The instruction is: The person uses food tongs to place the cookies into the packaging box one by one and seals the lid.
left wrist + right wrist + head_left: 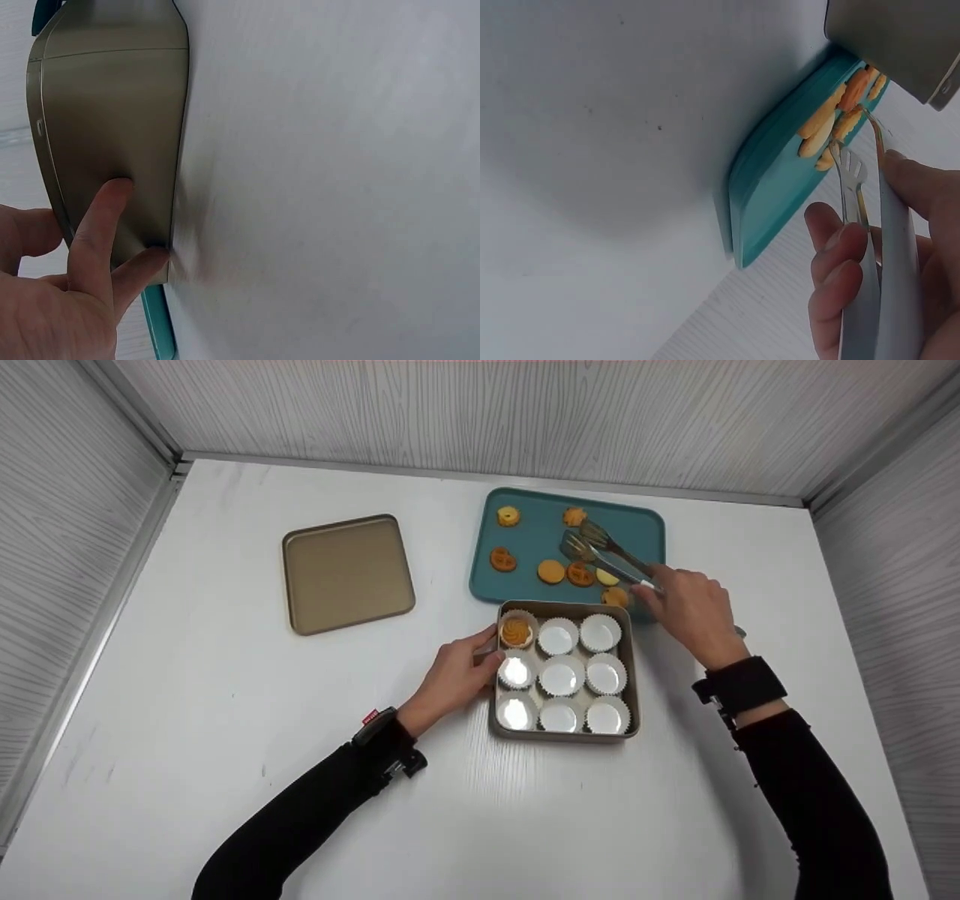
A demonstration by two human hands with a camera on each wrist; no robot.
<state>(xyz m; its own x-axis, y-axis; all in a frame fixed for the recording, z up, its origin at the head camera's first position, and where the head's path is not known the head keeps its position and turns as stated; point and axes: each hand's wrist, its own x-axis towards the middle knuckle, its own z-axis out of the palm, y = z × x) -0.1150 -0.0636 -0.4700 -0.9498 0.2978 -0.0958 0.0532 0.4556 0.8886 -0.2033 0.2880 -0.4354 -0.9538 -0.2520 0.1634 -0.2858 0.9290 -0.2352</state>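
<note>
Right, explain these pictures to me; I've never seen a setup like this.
No machine here, just a person's bare left hand and right hand. The wide picture comes from a camera on the head; the others, from one on each wrist. On the white table lie a teal tray of cookies, a shallow gold tray and a gold tin of white cups, one holding a cookie. The left hand touches the tin's side; the right hand holds tongs over the teal tray.
</note>
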